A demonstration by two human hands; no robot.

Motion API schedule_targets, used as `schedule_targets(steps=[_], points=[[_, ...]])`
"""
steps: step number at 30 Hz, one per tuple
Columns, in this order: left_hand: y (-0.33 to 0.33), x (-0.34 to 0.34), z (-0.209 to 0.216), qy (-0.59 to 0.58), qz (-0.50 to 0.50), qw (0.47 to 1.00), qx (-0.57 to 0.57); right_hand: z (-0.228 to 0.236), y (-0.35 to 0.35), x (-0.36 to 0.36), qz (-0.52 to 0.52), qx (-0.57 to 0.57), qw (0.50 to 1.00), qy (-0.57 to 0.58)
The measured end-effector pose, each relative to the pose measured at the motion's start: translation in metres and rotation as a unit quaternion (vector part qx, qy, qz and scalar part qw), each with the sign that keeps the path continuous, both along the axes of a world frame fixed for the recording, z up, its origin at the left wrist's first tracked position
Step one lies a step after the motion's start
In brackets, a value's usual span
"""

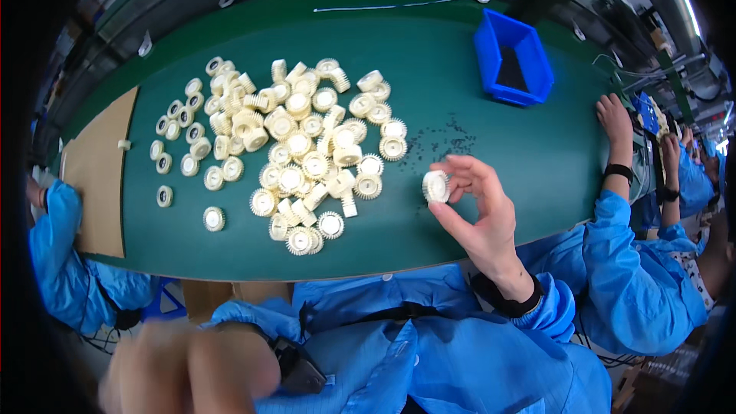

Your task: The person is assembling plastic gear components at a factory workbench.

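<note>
Between the thumb and fingers of my right hand [483, 218] is a cream-white plastic gear [436, 186], held a little above the green table [307, 259]. My left hand [188, 368] is raised close to the camera at the lower left, smeared by motion, so its fingers and anything in them cannot be made out. A big heap of similar cream gears [295, 142] covers the middle of the table, left of my right hand. Tiny black pieces [452, 140] lie scattered just beyond that hand.
At the far right stands a blue bin [491, 54] with dark contents. A brown cardboard sheet [100, 176] lies at the left end. Co-workers in blue sit on both sides; one's hand [616, 119] rests at the table's right end. A thin pale strip [391, 7] runs along the back.
</note>
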State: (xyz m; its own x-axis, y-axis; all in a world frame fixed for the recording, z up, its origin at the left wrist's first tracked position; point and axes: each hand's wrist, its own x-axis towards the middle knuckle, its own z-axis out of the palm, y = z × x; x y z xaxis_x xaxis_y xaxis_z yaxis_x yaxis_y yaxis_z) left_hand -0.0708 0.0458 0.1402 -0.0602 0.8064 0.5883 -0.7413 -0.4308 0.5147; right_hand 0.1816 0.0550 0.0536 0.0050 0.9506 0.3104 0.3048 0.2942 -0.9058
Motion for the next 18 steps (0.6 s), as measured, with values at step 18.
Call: schedule_targets(steps=[18], points=[[0.003, 0.065, -0.089, 0.486, -0.100, 0.856, -0.146, -0.005, -0.042, 0.004, 0.147, -0.292, 0.906, 0.270]])
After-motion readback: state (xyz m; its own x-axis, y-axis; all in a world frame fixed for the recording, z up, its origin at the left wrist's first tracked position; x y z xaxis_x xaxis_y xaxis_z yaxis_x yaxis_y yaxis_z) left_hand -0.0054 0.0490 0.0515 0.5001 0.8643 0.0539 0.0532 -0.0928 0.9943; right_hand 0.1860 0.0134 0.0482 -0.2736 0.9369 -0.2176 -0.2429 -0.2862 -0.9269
